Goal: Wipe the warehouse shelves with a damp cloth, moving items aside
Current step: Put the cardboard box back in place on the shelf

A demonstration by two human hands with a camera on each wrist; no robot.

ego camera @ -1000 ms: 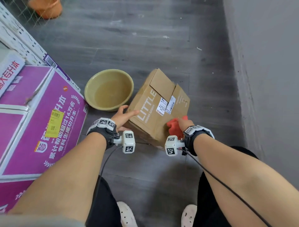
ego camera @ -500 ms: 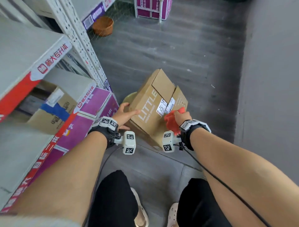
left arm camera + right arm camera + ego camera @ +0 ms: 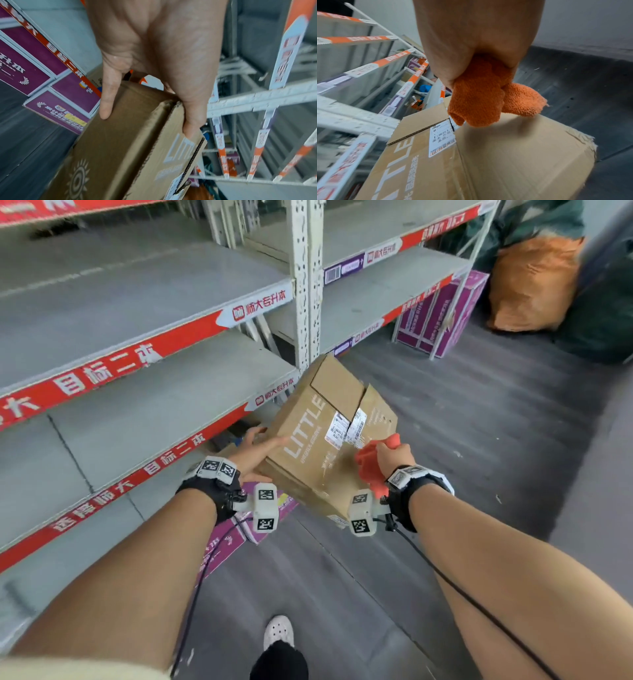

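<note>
A brown cardboard box (image 3: 322,440) printed LITTLE hangs tilted in the air in front of the grey shelves (image 3: 137,412). My left hand (image 3: 255,455) grips its left corner, thumb on the top face and fingers under it; the left wrist view shows that hand (image 3: 154,67) clamped over the box (image 3: 120,148) edge. My right hand (image 3: 394,455) holds a bunched orange cloth (image 3: 370,467) against the box's right side. In the right wrist view the cloth (image 3: 479,101) sticks out of my fist (image 3: 471,40) just above the box (image 3: 488,162).
The shelf boards carry red and white edge labels and show bare grey tops. A perforated upright post (image 3: 305,285) stands just behind the box. Purple cartons sit under the lowest shelf (image 3: 226,539) and further down the aisle (image 3: 442,313). An orange sack (image 3: 534,282) lies beyond; a grey wall (image 3: 603,474) runs on the right.
Both hands have lifted the box from the floor beside the yellow basin up to shelf height. The basin has left the view and the shelves now fill the left.
</note>
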